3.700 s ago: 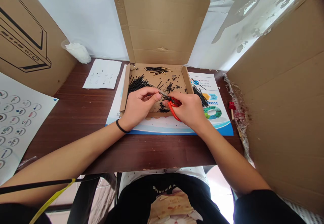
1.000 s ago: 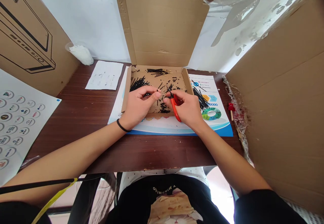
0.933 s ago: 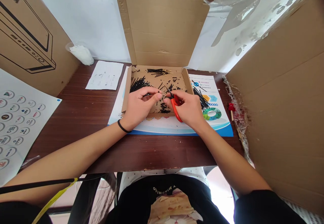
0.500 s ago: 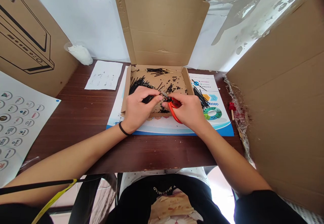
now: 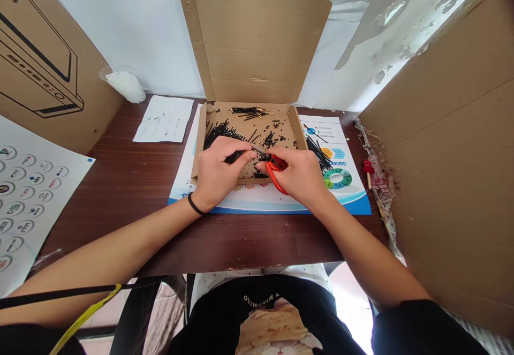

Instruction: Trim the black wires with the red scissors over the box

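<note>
Red-handled scissors (image 5: pixel 276 178) are gripped in my right hand (image 5: pixel 301 175), their grey blades pointing left and slightly up. My left hand (image 5: pixel 220 167) is closed, thumb and forefinger pinched right at the blade tips; whatever lies between them is too small to make out. Both hands are over the front of an open cardboard box (image 5: pixel 297 125). Inside it, a pile of thin black wires (image 5: pixel 219 133) lies on the left, partly hidden by my left hand. A smaller bundle of black wires with gold-coloured ends (image 5: pixel 251 111) rests at the back. Short black scraps (image 5: pixel 269 140) are scattered across the bottom.
More black wires (image 5: pixel 318 151) lie on a printed sheet (image 5: pixel 345 197) right of the box. Further left are a white paper (image 5: pixel 163 119) and a clear cup with white contents (image 5: pixel 126 86). Large cardboard panels (image 5: pixel 450 157) flank the table. A small red object (image 5: pixel 367 167) sits far right.
Hands and scissors stay in nearly the same place above the box. The view has shifted very slightly; I see no other clear difference.
</note>
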